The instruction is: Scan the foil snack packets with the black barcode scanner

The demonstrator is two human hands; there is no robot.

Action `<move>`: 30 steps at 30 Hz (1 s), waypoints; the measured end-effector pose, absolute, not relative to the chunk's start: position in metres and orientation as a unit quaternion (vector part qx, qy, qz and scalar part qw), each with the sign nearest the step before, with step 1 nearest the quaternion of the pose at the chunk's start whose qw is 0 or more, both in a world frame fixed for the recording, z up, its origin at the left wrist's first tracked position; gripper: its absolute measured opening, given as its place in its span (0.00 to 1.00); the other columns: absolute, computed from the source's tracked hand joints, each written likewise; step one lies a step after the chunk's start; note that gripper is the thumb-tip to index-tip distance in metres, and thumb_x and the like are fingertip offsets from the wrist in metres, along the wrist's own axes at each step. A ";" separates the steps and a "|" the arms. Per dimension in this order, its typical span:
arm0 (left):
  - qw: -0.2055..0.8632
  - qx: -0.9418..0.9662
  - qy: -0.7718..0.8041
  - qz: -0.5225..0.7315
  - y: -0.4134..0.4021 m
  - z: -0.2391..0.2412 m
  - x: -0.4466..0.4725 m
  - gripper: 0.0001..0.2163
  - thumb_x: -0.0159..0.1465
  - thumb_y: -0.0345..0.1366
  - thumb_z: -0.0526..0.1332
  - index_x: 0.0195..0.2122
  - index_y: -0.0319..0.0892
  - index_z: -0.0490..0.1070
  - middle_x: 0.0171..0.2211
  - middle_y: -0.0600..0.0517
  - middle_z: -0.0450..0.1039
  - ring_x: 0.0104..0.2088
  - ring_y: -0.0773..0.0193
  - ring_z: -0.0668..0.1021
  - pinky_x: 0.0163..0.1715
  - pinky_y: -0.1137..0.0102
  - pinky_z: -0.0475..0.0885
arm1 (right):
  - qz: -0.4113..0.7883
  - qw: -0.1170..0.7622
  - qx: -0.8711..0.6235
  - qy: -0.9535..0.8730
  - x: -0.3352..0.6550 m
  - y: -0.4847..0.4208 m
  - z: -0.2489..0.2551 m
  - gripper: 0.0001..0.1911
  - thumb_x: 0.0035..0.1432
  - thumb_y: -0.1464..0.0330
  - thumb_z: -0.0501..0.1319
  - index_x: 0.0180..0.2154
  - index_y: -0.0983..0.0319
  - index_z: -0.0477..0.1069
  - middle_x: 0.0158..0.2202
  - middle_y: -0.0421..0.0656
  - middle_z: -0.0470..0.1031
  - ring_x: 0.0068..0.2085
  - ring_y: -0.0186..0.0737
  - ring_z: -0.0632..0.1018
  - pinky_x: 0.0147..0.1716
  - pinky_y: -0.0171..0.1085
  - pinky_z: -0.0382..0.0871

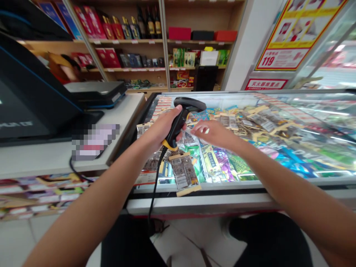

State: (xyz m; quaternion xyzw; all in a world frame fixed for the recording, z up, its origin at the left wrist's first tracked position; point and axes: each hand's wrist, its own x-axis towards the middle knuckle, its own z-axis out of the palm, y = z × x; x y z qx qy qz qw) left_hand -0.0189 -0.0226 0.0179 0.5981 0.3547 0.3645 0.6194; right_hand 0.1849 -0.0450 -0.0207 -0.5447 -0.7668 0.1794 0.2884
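My left hand (pixel 161 128) is closed round the grip of a black barcode scanner (pixel 183 111) with a yellow collar. The scanner's head points right and its black cable (pixel 153 189) hangs down over the counter's front edge. My right hand (pixel 213 132) rests just right of the scanner on the glass top of a display counter (pixel 211 185). Its fingers pinch a small clear packet (pixel 191 132) under the scanner's head. Several packaged goods (pixel 185 172) show through the glass below both hands.
A black till screen (pixel 30 100) and a flat black device (pixel 96 92) stand on the white counter (pixel 47 155) at left. Wooden shelves (pixel 164 40) with bottles and boxes fill the back wall. A red and yellow poster (pixel 294 33) hangs at the upper right.
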 end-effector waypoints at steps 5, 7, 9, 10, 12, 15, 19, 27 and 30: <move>0.622 0.580 0.368 0.376 -0.021 0.019 -0.019 0.20 0.67 0.56 0.57 0.36 0.41 0.68 0.23 0.54 0.72 0.13 0.71 0.69 0.12 0.75 0.59 | 0.217 0.168 -0.482 -0.832 0.150 -0.064 -0.033 0.27 0.51 0.47 0.72 0.42 0.60 0.78 0.43 0.47 0.80 0.43 0.49 0.78 0.42 0.42 0.69; 0.625 0.576 0.368 0.378 -0.022 0.019 -0.019 0.20 0.67 0.55 0.58 0.36 0.41 0.68 0.23 0.54 0.72 0.13 0.71 0.69 0.12 0.75 0.59 | 0.233 0.143 -0.491 -0.827 0.153 -0.063 -0.032 0.26 0.50 0.49 0.73 0.42 0.61 0.78 0.41 0.46 0.80 0.41 0.48 0.78 0.38 0.40 0.67; 0.627 0.574 0.367 0.377 -0.022 0.019 -0.018 0.19 0.68 0.55 0.58 0.37 0.41 0.69 0.22 0.54 0.72 0.13 0.71 0.69 0.12 0.75 0.59 | 0.258 0.133 -0.506 -0.812 0.160 -0.059 -0.029 0.24 0.52 0.51 0.73 0.42 0.61 0.78 0.36 0.44 0.79 0.36 0.44 0.77 0.34 0.38 0.66; 0.628 0.575 0.366 0.377 -0.022 0.019 -0.018 0.19 0.68 0.55 0.57 0.37 0.41 0.69 0.22 0.54 0.72 0.13 0.71 0.69 0.12 0.75 0.58 | 0.267 0.134 -0.513 -0.805 0.164 -0.056 -0.027 0.23 0.52 0.52 0.73 0.42 0.62 0.79 0.35 0.44 0.79 0.35 0.43 0.77 0.33 0.38 0.65; 0.628 0.577 0.360 0.378 -0.021 0.018 -0.018 0.19 0.69 0.54 0.57 0.37 0.41 0.69 0.22 0.54 0.72 0.13 0.71 0.69 0.11 0.75 0.58 | 0.275 0.150 -0.523 -0.793 0.172 -0.051 -0.024 0.22 0.53 0.54 0.73 0.44 0.62 0.80 0.34 0.43 0.79 0.34 0.43 0.77 0.32 0.38 0.65; 0.627 0.584 0.347 0.381 -0.019 0.015 -0.019 0.19 0.69 0.53 0.57 0.37 0.41 0.69 0.22 0.54 0.72 0.13 0.71 0.69 0.11 0.75 0.58 | 0.266 0.197 -0.536 -0.777 0.188 -0.043 -0.022 0.19 0.55 0.58 0.72 0.44 0.62 0.81 0.37 0.46 0.82 0.36 0.45 0.78 0.35 0.39 0.68; 0.631 0.591 0.340 0.370 -0.015 0.013 -0.020 0.19 0.68 0.54 0.57 0.35 0.40 0.69 0.22 0.52 0.71 0.13 0.70 0.69 0.11 0.74 0.59 | 0.214 0.286 -0.562 -0.746 0.215 -0.031 -0.018 0.12 0.56 0.61 0.71 0.40 0.60 0.83 0.40 0.47 0.83 0.39 0.47 0.80 0.40 0.42 0.71; 0.631 0.612 0.342 0.332 -0.022 0.011 -0.017 0.22 0.65 0.56 0.59 0.31 0.40 0.68 0.23 0.50 0.71 0.13 0.70 0.68 0.12 0.74 0.57 | 0.151 0.401 -0.662 -0.615 0.241 -0.021 -0.010 0.16 0.61 0.60 0.64 0.45 0.62 0.82 0.30 0.44 0.78 0.28 0.40 0.73 0.29 0.39 0.66; 0.626 0.625 0.327 0.333 -0.024 0.011 -0.017 0.22 0.64 0.57 0.60 0.31 0.40 0.69 0.24 0.51 0.71 0.13 0.71 0.68 0.12 0.75 0.58 | 0.158 0.414 -0.661 -0.605 0.240 -0.021 -0.011 0.17 0.59 0.59 0.65 0.44 0.62 0.82 0.31 0.44 0.78 0.27 0.39 0.73 0.29 0.38 0.67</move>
